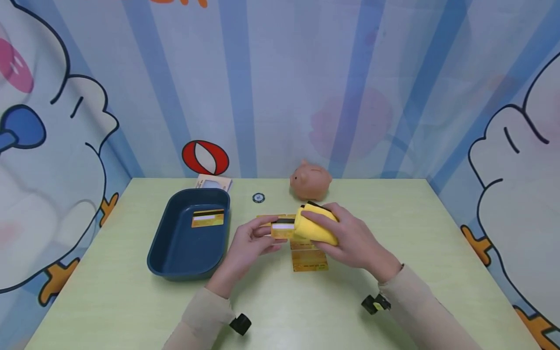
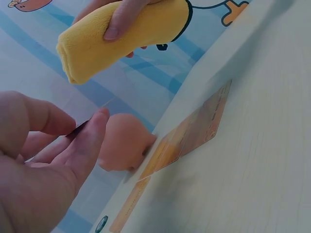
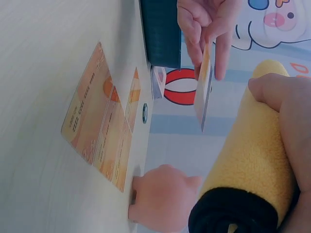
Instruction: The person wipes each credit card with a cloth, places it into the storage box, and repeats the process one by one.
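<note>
My left hand (image 1: 250, 243) pinches a gold bank card (image 1: 282, 230) by its left end, with the dark stripe and white strip facing up toward the head camera. In my right hand (image 1: 352, 240) I grip a rolled yellow towel (image 2: 121, 41) with a black edge. From the head view, the towel overlaps the card's right end; the right wrist view shows a gap between the towel and the card (image 3: 204, 90). Below both hands, several gold cards (image 1: 309, 261) lie overlapping on the table, partly hidden in the head view by the hands and towel.
A dark blue bin (image 1: 179, 250) stands to the left, with one gold card (image 1: 207, 222) lying inside. Behind it sits a pale booklet-like item (image 1: 213, 182). A pink piggy bank (image 1: 310, 181) and a round chip (image 1: 258, 198) are near the table's back edge.
</note>
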The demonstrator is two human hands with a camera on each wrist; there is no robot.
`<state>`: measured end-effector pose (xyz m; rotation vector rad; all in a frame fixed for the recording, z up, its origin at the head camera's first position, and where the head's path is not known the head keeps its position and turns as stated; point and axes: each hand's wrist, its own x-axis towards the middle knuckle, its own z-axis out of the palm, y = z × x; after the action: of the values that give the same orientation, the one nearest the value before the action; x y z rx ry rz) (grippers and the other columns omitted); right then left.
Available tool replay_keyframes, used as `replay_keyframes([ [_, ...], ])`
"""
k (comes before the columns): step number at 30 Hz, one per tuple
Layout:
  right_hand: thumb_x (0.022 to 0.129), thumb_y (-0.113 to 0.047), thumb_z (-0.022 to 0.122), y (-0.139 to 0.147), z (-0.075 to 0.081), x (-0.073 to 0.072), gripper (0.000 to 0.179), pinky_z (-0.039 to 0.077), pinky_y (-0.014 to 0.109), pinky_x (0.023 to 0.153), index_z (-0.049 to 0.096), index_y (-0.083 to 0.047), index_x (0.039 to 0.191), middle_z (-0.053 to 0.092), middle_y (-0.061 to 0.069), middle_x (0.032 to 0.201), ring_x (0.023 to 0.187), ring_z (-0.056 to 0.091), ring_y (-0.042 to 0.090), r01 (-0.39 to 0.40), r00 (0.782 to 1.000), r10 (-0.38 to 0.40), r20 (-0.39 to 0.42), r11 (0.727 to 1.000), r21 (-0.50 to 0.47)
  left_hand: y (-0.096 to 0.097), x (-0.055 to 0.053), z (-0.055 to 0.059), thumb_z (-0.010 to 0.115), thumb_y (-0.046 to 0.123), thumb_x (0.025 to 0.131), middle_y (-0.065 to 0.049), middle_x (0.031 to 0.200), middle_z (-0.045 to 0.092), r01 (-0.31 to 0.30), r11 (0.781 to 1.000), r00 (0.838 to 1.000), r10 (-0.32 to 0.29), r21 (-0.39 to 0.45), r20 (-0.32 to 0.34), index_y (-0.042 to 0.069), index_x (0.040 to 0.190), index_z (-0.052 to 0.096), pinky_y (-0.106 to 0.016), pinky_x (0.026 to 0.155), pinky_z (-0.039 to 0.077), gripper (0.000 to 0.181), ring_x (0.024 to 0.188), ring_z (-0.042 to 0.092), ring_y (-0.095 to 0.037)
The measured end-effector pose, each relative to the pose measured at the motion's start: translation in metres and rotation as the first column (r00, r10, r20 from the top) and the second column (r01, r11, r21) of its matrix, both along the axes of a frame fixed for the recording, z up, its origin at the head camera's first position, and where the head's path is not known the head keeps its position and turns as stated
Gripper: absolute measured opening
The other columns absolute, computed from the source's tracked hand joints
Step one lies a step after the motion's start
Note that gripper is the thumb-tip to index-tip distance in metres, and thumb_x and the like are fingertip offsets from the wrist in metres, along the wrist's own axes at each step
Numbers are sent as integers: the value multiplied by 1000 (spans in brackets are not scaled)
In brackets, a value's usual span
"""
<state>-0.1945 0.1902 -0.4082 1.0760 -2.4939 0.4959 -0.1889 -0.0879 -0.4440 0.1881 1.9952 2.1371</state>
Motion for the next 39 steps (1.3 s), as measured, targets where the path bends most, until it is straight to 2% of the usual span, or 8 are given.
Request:
replay_keyframes([
  [3,92,-32,79,-5,-1,-1,65,59,40,73,54,-32,153,57,14,132,99,59,22,-12,1000,12,10,1000,6,1,0,-1,68,0,99,-16,132,72,-16,1000,1000,16,3,11,20,153,53,-37,89,63,59,106,77,-30],
  [6,93,-32,78,-10,-1,-3,65,59,41,74,54,-32,153,57,15,133,100,59,22,-25,1000,25,10,1000,8,1,0,-2,69,1,99,-15,131,71,-31,1000,999,30,2,21,23,155,50,-38,88,63,64,106,76,-30],
  [13,91,-33,80,-24,1,-4,64,59,43,74,56,-30,151,58,16,135,101,61,24,-63,998,63,1,998,5,3,0,-2,73,3,97,-16,128,72,-6,1000,1000,6,-1,22,15,154,50,-40,90,63,63,107,76,-32],
  [19,90,-33,82,-35,4,-6,65,60,44,77,57,-27,150,58,18,136,105,61,27,-93,996,93,-1,995,18,4,1,-1,72,0,97,-17,130,72,41,999,999,-41,2,0,13,154,47,-41,92,62,64,111,75,-31],
  [25,92,-34,79,-41,3,-8,63,60,44,77,57,-27,150,57,18,136,104,62,27,-104,995,103,8,993,53,5,1,3,71,-4,97,-18,134,70,64,998,998,-64,9,-10,11,156,46,-39,94,61,66,115,73,-30],
  [30,92,-31,78,-43,4,-8,64,58,41,72,55,-28,151,57,17,131,97,59,24,-100,995,101,-7,992,72,5,3,8,71,-3,96,-18,138,67,79,997,997,-79,25,-10,10,157,45,-40,93,61,68,117,72,-31],
  [39,93,-35,76,-48,6,-8,60,59,42,76,57,-28,150,59,16,131,104,59,25,-94,995,97,-38,992,82,5,5,13,71,-1,97,-17,142,64,80,995,997,-80,54,-7,14,156,46,-41,94,61,66,118,71,-31],
])
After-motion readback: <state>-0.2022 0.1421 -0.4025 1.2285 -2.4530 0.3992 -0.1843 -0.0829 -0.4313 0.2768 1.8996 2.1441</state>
